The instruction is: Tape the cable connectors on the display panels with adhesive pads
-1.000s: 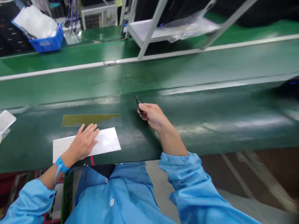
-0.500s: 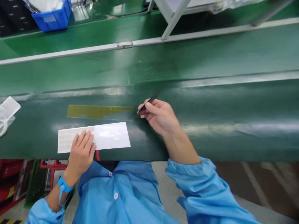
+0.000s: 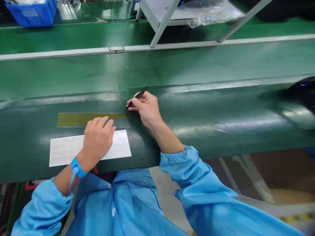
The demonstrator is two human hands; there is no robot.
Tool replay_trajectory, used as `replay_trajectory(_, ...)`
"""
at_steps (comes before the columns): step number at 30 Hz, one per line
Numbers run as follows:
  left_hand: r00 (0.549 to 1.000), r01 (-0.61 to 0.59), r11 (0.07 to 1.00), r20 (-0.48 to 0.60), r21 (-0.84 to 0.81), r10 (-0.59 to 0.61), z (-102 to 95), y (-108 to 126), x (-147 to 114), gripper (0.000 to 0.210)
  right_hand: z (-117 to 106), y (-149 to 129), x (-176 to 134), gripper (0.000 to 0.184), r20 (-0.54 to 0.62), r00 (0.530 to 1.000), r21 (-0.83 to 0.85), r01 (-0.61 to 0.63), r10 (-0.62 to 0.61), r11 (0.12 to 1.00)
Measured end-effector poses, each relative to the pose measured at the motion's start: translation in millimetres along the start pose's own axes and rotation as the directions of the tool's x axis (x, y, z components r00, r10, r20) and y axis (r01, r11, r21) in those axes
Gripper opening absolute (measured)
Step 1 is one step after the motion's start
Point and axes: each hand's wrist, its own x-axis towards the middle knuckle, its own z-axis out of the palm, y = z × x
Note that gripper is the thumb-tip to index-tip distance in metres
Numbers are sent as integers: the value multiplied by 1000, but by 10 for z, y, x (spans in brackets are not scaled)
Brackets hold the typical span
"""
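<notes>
My right hand [image 3: 145,106] grips slim black tweezers [image 3: 140,94], their tip pointing down-left at the right end of an amber film strip [image 3: 73,119]. The strip lies flat on the green work surface, with stepped lower edges where clear backing shows. My left hand [image 3: 98,136] reaches over a white sheet [image 3: 120,144], fingers extended and slightly bent, its fingertips at the strip's lower middle. Whether those fingertips touch the strip I cannot tell. Pale rectangular labels in a grid cover the sheet's left part; the hand hides its middle. A blue band circles my left wrist.
Behind the work surface runs a pale rail [image 3: 73,52]. A blue bin [image 3: 36,13] stands at the back left. A white-legged stand [image 3: 162,24] with clear plastic wrap [image 3: 216,13] is at the back. A dark, blurred object [image 3: 304,93] sits at the right edge.
My left hand has lifted off the labels and moved right and forward to the amber strip. My right hand has brought the tweezers closer to the strip's right end. The view has shifted right.
</notes>
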Motion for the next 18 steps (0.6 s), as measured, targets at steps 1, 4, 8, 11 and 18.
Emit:
replay_trajectory(1, 1000, 3, 1000, 18, -11, -3, 72, 56, 143, 32, -14, 25, 42, 42, 5, 1000, -12, 4, -4, 1000)
replay_trajectory(4, 997, 28, 999, 67, -43, -25, 275, 153, 387, 34, -71, 92, 80, 43, 23, 1000, -37, 12, -11, 999)
replay_trajectory(8, 994, 43, 996, 106, -78, -34, 394, 141, 382, 37, -143, 118, 27, 38, 30, 999, -65, 33, -31, 997)
replay_trajectory(11, 991, 54, 994, 123, -92, -42, 385, 126, 348, 36, -168, 101, -2, 33, 28, 999, -92, 43, -41, 995)
replay_trajectory(18, 990, 56, 994, 133, -89, -44, 386, 146, 362, 39, -182, 96, -7, 29, 35, 998, -124, 52, -48, 991)
